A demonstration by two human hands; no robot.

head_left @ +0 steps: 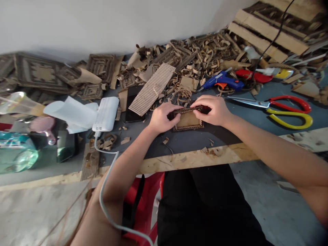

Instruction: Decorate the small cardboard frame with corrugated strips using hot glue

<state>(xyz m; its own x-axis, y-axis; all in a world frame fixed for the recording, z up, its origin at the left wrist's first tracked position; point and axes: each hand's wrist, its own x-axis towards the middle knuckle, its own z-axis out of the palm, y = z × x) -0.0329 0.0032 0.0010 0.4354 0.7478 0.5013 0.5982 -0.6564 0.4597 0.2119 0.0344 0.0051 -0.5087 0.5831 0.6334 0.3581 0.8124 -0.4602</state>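
A small rectangular cardboard frame [188, 119] with corrugated edging lies on the dark tabletop [194, 140] in front of me. My left hand [161, 118] grips its left end with curled fingers. My right hand [214, 109] pinches and presses the corrugated strip along its top right edge. Both hands rest on the frame.
Red-and-yellow scissors [287, 107] lie at right, a blue glue gun [222, 80] behind the hands. A corrugated sheet [152, 89], a black phone [133, 102], a white power bank [106, 112] with cable, cardboard scraps and patterned panels [41, 71] crowd the back. Plastic bottles [17, 150] sit left.
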